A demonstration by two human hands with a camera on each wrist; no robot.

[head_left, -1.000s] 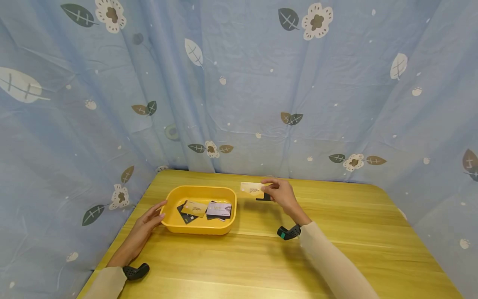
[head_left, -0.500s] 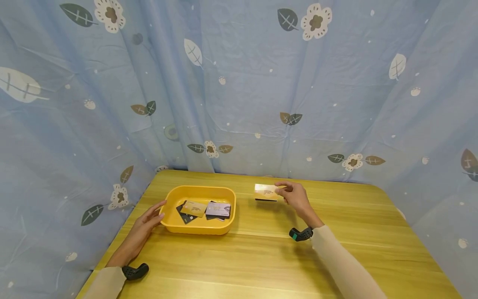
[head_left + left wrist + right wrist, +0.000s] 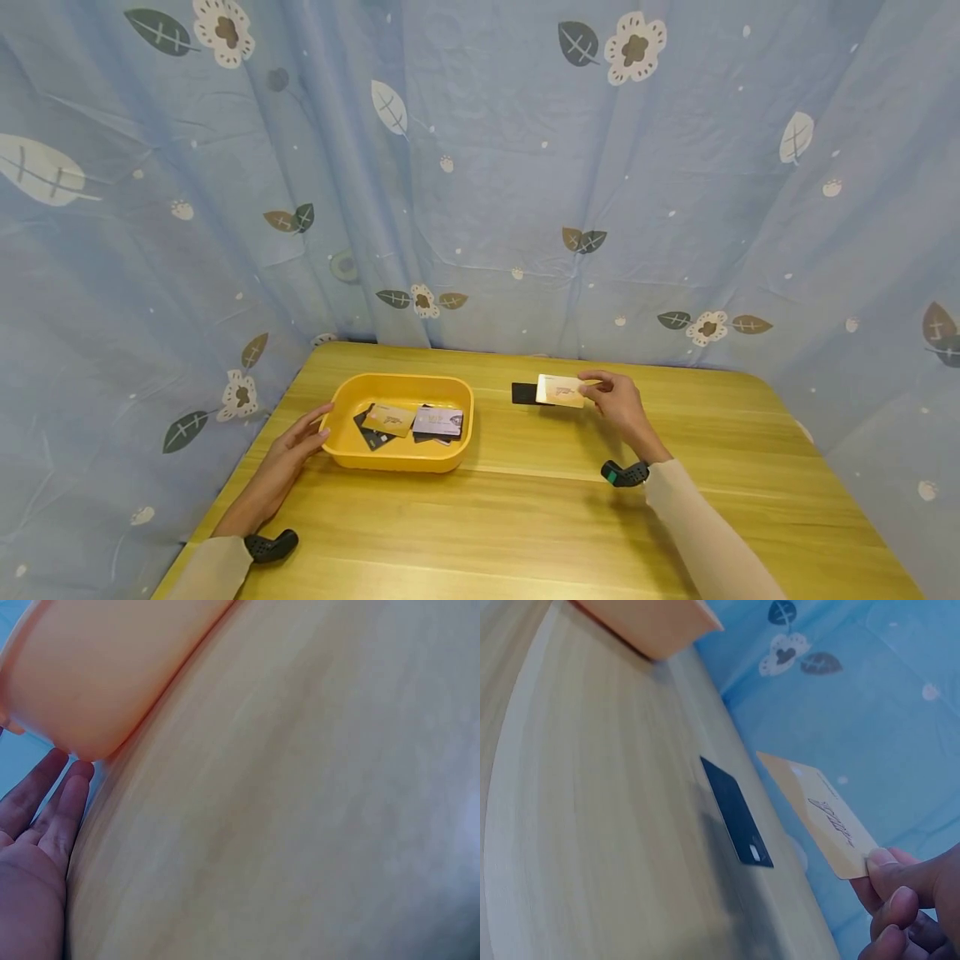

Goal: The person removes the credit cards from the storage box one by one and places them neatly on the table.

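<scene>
In the head view, my right hand (image 3: 621, 407) pinches a gold card (image 3: 560, 391) by its right end, thumb on its printed face. The card hovers above the table, overlapping a black card (image 3: 524, 393) lying flat there. The right wrist view shows the whole black card (image 3: 736, 814) below the raised gold one. On the left, my left hand (image 3: 288, 454) touches the yellow basket (image 3: 397, 462) at its left side with fairly straight fingers. Inside the basket are a gold card (image 3: 389, 420) over a dark card (image 3: 372, 437), and a silvery card (image 3: 438, 420) over more cards.
A wooden table (image 3: 480, 533) carries everything. Behind it and at both sides hangs a blue curtain (image 3: 495, 183) with leaf and flower prints. The table's back edge runs close behind the cards and basket.
My right hand has carried the gold card to the right, away from the basket. The black card, earlier largely covered, now shows its left part on the table. My left hand stays put.
</scene>
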